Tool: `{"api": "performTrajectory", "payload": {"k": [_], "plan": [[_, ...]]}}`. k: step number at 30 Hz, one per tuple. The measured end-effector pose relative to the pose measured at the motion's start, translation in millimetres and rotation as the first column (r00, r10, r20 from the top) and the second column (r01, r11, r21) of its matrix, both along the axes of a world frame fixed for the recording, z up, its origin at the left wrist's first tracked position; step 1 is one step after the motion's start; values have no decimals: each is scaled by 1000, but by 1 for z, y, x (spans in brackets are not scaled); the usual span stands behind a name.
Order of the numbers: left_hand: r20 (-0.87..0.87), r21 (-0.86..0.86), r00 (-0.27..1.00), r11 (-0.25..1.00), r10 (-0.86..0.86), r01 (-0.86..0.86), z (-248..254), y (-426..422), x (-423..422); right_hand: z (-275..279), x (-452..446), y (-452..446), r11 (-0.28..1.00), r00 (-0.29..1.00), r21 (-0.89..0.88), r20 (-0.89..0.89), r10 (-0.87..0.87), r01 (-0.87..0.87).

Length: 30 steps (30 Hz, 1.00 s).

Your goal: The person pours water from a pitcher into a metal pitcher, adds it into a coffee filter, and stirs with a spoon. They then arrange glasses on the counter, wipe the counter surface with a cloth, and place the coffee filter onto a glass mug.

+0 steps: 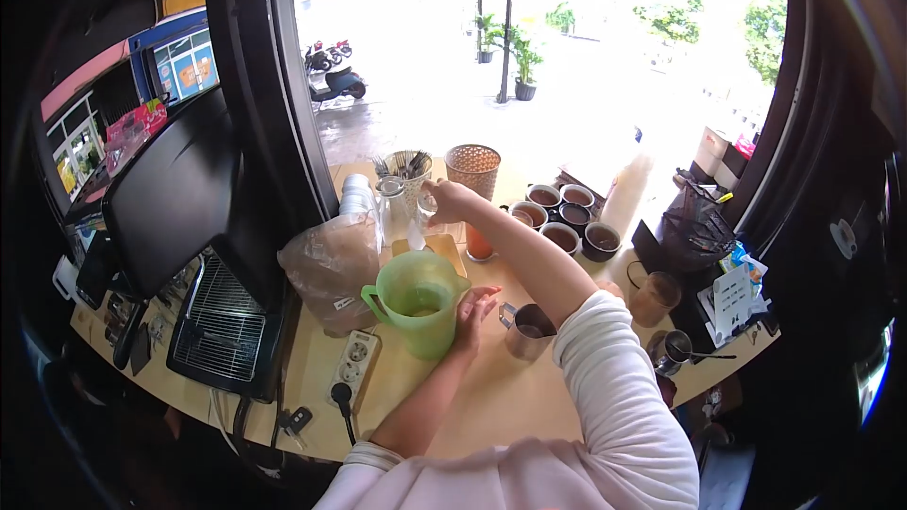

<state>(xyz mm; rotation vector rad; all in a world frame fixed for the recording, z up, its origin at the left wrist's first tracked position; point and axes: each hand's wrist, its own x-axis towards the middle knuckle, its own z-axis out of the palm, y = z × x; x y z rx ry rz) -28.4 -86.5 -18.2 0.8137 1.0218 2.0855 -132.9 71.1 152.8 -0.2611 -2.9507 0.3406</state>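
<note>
My left hand (475, 314) is beside the green translucent pitcher (416, 304), fingers apart and holding nothing. Liquid shows at the bottom of the pitcher. Stretched forward, my right hand (448, 201) has its fingers closed near the cutlery basket (404, 170); something clear shows at the fingertips, too indistinct to name. A clear glass bottle (390, 212) stands left of that hand. Below it lies a wooden board (440, 247), next to a glass of orange-red liquid (478, 244). A metal pitcher (529, 332) stands right of my left hand.
Several cups of dark liquid (560, 238) stand beyond my right forearm. On the left are a plastic bag (333, 269), stacked cups (356, 195), a power strip (355, 365) and a black machine (227, 326). A woven basket (472, 170) stands at the back.
</note>
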Motion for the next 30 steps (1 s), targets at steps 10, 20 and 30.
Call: {"api": "performTrajectory", "payload": {"k": [10, 20, 30], "plan": [[-24, 11, 1000, 1000, -3, 3, 1, 0, -1, 80, 76, -4, 996, 915, -81, -404, 4, -40], [-69, -37, 997, 999, -30, 27, 2, -1, 0, 96, 242, -60, 898, 680, -439, -648, -344, 36], [-502, 137, 807, 950, 311, -281, 25, -13, 28, 1, 390, -119, 702, 369, -654, -749, -551, -281]]}}
